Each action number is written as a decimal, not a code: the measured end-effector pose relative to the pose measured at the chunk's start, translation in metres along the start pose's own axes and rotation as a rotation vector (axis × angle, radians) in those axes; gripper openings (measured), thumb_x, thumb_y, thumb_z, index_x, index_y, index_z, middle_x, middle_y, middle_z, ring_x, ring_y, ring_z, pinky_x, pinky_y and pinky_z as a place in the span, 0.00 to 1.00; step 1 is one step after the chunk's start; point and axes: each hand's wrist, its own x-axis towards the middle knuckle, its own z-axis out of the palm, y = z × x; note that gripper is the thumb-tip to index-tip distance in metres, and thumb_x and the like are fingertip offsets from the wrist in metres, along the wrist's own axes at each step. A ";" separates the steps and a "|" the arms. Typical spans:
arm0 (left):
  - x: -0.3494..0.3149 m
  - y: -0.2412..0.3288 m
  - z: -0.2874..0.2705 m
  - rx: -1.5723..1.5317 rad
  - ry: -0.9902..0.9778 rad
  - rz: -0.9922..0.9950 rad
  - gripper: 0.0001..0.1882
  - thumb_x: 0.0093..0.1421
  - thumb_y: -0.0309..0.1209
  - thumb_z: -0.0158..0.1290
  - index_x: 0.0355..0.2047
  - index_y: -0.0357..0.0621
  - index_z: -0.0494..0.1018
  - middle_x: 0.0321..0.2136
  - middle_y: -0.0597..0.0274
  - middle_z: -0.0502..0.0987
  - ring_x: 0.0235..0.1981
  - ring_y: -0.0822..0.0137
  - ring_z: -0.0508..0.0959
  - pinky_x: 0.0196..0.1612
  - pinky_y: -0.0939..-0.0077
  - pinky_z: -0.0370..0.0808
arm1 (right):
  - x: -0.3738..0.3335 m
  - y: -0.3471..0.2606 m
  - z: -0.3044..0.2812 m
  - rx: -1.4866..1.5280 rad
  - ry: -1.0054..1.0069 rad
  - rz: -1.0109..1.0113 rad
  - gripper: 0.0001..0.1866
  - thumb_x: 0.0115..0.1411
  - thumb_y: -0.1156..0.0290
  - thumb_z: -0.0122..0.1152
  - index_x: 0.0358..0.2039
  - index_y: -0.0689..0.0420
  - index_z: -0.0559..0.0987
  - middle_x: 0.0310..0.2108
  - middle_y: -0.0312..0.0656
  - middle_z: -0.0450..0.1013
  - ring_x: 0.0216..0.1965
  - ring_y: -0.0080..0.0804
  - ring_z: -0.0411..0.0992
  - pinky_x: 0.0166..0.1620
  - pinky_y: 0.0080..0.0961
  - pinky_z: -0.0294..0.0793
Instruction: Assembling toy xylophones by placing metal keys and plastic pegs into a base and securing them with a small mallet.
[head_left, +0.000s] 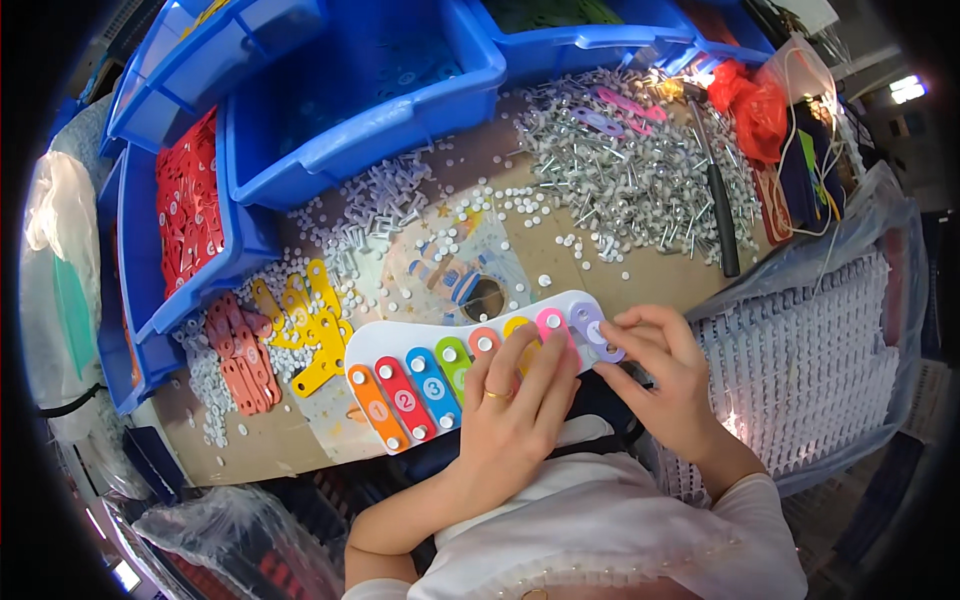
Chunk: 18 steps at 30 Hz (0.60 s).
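Note:
A white toy xylophone board (370, 345) lies at the table's near edge with a row of colored bars: orange, red, blue, green and others. My left hand (515, 400), a ring on one finger, reaches over its middle, fingers bent down onto the yellow and pink bars (551, 320). Its thumb is hidden. At the right end lies a purple bar (588, 318); my right hand (665, 370) has its thumb and forefinger closed on that bar's near end. White round caps show on the ends of several bars. Part of the row is hidden under my left hand.
Blue bins (370, 130) stand along the back; one holds red bars (190, 205). Loose yellow bars (320, 330) and salmon bars (240, 355) lie left. A heap of metal pins (640, 170) with a hammer (720, 200) is at back right. White stacked pieces (800, 340) stand right.

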 end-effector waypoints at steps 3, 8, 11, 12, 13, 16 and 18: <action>0.001 0.000 0.002 -0.042 0.054 -0.050 0.15 0.48 0.29 0.64 0.38 0.45 0.78 0.49 0.61 0.74 0.52 0.56 0.70 0.49 0.61 0.64 | -0.004 0.005 0.005 -0.122 -0.001 -0.128 0.19 0.49 0.81 0.70 0.43 0.66 0.79 0.41 0.44 0.70 0.35 0.32 0.75 0.35 0.24 0.77; 0.001 -0.002 0.002 -0.032 0.018 -0.059 0.16 0.48 0.29 0.64 0.39 0.48 0.78 0.50 0.60 0.73 0.53 0.55 0.69 0.50 0.59 0.64 | -0.003 0.013 0.008 -0.308 0.012 -0.323 0.20 0.46 0.80 0.71 0.42 0.68 0.79 0.39 0.46 0.71 0.32 0.35 0.73 0.33 0.27 0.76; -0.001 -0.002 0.000 -0.027 -0.026 -0.046 0.16 0.48 0.30 0.64 0.39 0.48 0.77 0.50 0.60 0.73 0.53 0.54 0.69 0.51 0.57 0.64 | -0.009 0.012 0.008 -0.342 -0.003 -0.329 0.20 0.45 0.80 0.71 0.41 0.67 0.79 0.38 0.45 0.71 0.35 0.37 0.73 0.34 0.29 0.75; 0.000 -0.003 0.001 -0.029 -0.026 -0.048 0.16 0.48 0.30 0.64 0.39 0.48 0.77 0.50 0.60 0.73 0.53 0.54 0.69 0.51 0.57 0.64 | -0.009 0.014 0.008 -0.344 -0.005 -0.327 0.20 0.45 0.80 0.71 0.41 0.67 0.79 0.38 0.45 0.71 0.35 0.37 0.73 0.34 0.29 0.75; 0.000 -0.003 0.001 -0.040 -0.019 -0.054 0.16 0.48 0.30 0.64 0.39 0.48 0.77 0.51 0.60 0.73 0.53 0.54 0.69 0.52 0.56 0.64 | -0.009 0.016 0.008 -0.364 0.005 -0.356 0.20 0.45 0.80 0.70 0.41 0.67 0.79 0.39 0.45 0.71 0.37 0.38 0.72 0.36 0.30 0.75; 0.001 -0.005 0.000 -0.040 -0.014 -0.050 0.16 0.48 0.29 0.64 0.39 0.48 0.78 0.50 0.61 0.73 0.53 0.54 0.70 0.52 0.56 0.63 | -0.002 0.013 0.002 -0.378 -0.011 -0.388 0.18 0.46 0.79 0.69 0.40 0.64 0.80 0.38 0.43 0.72 0.39 0.40 0.72 0.40 0.33 0.73; 0.001 -0.007 -0.004 -0.017 -0.010 -0.047 0.16 0.48 0.29 0.64 0.39 0.48 0.78 0.49 0.61 0.74 0.52 0.55 0.70 0.51 0.57 0.63 | 0.012 0.010 -0.006 -0.364 -0.036 -0.404 0.17 0.46 0.79 0.68 0.39 0.62 0.81 0.38 0.41 0.73 0.40 0.40 0.72 0.42 0.35 0.72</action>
